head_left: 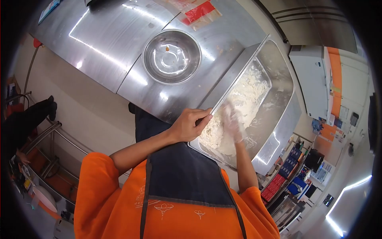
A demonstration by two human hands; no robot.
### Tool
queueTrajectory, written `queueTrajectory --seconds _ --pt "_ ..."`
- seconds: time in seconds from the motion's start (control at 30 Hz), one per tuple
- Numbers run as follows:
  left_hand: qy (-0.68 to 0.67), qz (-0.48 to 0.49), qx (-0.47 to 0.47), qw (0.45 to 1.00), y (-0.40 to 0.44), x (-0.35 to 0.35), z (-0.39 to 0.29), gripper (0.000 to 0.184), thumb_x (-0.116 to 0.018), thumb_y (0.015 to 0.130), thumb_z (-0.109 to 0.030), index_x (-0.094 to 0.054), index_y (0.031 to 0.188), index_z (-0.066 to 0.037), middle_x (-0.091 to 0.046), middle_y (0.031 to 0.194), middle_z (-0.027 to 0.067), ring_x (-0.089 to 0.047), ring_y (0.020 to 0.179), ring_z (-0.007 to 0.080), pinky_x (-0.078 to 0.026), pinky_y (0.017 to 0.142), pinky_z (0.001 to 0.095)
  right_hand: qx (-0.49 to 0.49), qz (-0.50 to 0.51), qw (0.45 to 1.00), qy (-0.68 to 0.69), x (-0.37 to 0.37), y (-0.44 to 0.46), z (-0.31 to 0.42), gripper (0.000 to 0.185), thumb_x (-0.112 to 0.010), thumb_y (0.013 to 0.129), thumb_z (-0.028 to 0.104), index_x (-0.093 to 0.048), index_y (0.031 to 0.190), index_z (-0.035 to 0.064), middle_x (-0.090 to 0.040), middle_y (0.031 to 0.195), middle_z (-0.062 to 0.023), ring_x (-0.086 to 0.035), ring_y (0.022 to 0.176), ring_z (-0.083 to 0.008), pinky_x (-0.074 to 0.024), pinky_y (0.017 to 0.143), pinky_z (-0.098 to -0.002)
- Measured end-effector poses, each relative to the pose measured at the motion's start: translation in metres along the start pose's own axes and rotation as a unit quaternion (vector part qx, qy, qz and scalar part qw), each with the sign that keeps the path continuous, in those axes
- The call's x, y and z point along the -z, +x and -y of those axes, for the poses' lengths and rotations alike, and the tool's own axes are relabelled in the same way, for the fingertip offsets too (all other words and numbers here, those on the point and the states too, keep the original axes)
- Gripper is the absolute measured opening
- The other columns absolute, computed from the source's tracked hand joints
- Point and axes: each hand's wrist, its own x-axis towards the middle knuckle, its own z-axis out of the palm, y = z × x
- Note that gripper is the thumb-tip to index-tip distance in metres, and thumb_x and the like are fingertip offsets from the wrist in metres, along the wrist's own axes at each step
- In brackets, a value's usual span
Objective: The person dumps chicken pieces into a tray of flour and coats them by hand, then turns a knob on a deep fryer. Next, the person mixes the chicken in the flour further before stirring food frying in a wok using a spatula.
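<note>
My left hand (193, 125) is closed over the near left rim of a deep rectangular metal tub (283, 85), thumb and fingers pinching its edge. The tub looks tilted on the table. Inside it lies a pale, crumbly flour mixture (249, 95), gathered along the left side, with smears on the right wall. My right hand (231, 122) reaches into this mixture; it is whitish and blurred, so how its fingers are bent does not show clearly. A round metal bowl (154, 59) with a small orange-brown bit inside stands left of the tub.
The steel table (107, 36) extends to the far left. At its back lies a red and clear plastic bag (199, 12). A white cabinet (309, 79) stands beyond the tub, and stocked shelves (288, 163) are at right. A person's dark-clothed legs (34, 113) show at far left.
</note>
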Motion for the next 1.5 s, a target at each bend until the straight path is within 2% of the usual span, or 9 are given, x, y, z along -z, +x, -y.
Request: queueTrajectory --seconds 0.07,0.3,0.47,0.73,1.0,1.33,1.4,1.47,1.5 --pt "0.001 -0.002 -0.002 1.000 0.001 -0.001 0.000 0.022 -0.061 0.090 -0.004 -0.064 0.105 0.011 -0.058 0.067 0.0206 -0.055 0.053 0.0295 -0.042 0.051 0.0371 0.080 0.021 0.956 -0.282 -0.002 -0.017 0.012 0.038 -0.044 0.103 0.025 -0.054 0.132 0.0023 -0.068 0.107 -0.0088 -0.062 0.087 -0.0121 -0.0462 0.069 -0.0295" --pt "0.000 -0.006 -0.002 1.000 0.000 -0.002 0.002 0.022 -0.061 0.090 -0.003 -0.064 0.108 0.009 -0.057 0.066 0.0202 -0.054 0.051 0.0289 -0.041 0.050 0.0362 -0.442 0.036 0.862 0.244 0.032 -0.017 -0.010 0.039 -0.044 0.103 0.032 -0.062 0.124 0.0037 -0.068 0.086 -0.0046 -0.062 0.078 -0.0134 -0.0516 0.071 -0.0261" --pt "0.000 0.001 0.033 0.999 0.000 -0.004 -0.008 0.022 -0.060 0.091 -0.003 -0.063 0.109 0.010 -0.057 0.066 0.0206 -0.053 0.050 0.0275 -0.041 0.049 0.0348 -0.080 0.293 0.953 0.023 0.002 -0.018 0.041 0.037 -0.043 0.100 0.022 -0.057 0.131 0.0090 -0.064 0.119 -0.0104 -0.057 0.112 -0.0179 -0.0273 0.116 -0.0354" --pt "0.024 -0.002 0.004 1.000 0.003 0.000 -0.003 0.024 -0.061 0.091 -0.004 -0.063 0.110 0.010 -0.057 0.067 0.0217 -0.052 0.048 0.0243 -0.041 0.049 0.0330 -0.089 0.039 0.971 0.219 -0.052 -0.008 0.008 0.031 -0.059 0.087 0.014 -0.063 0.116 0.0025 -0.067 0.110 -0.0118 -0.056 0.112 -0.0239 -0.0328 0.110 -0.0353" --pt "0.011 -0.002 -0.007 1.000 0.003 -0.003 0.002 0.025 -0.060 0.092 -0.004 -0.063 0.113 0.008 -0.057 0.066 0.0207 -0.052 0.048 0.0232 -0.041 0.049 0.0327 -0.192 0.072 0.921 -0.330 0.036 -0.013 0.060 0.031 -0.064 0.084 0.014 -0.062 0.113 0.0028 -0.068 0.098 -0.0105 -0.060 0.101 -0.0263 -0.0443 0.096 -0.0363" --pt "0.014 0.006 -0.007 1.000 0.003 -0.002 0.005 0.025 -0.059 0.092 -0.005 -0.063 0.114 0.007 -0.055 0.063 0.0191 -0.051 0.047 0.0204 -0.040 0.048 0.0320 -0.179 -0.027 0.972 0.152 0.076 -0.011 0.131 0.036 -0.062 0.088 0.020 -0.060 0.120 0.0036 -0.067 0.097 -0.0144 -0.061 0.096 -0.0284 -0.0480 0.090 -0.0392" --pt "0.014 0.011 0.006 1.000 0.005 -0.001 -0.001 0.026 -0.060 0.092 -0.005 -0.063 0.114 0.007 -0.055 0.063 0.0193 -0.051 0.047 0.0207 -0.040 0.048 0.0322 -0.180 -0.025 0.978 0.102 0.082 0.015 0.115 0.037 -0.061 0.089 0.021 -0.060 0.121 0.0038 -0.067 0.097 -0.0151 -0.062 0.095 -0.0288 -0.0487 0.089 -0.0398" --pt "0.013 0.011 0.011 1.000 0.004 -0.002 -0.003 0.026 -0.060 0.092 -0.005 -0.063 0.114 0.007 -0.055 0.064 0.0194 -0.050 0.047 0.0209 -0.040 0.048 0.0322 0.147 -0.050 0.882 -0.445 0.073 0.039 0.015 0.046 -0.056 0.096 0.027 -0.050 0.132 0.0000 -0.063 0.118 -0.0179 -0.060 0.110 -0.0235 -0.0474 0.095 -0.0425" --pt "0.013 0.007 0.007 1.000 0.004 -0.002 -0.003 0.026 -0.060 0.092 -0.005 -0.063 0.114 0.007 -0.055 0.064 0.0195 -0.050 0.047 0.0209 -0.040 0.048 0.0322 -0.004 -0.040 0.978 -0.205 0.060 0.060 0.008 0.049 -0.053 0.097 0.025 -0.044 0.137 -0.0018 -0.056 0.129 -0.0188 -0.054 0.119 -0.0233 -0.0436 0.101 -0.0416"
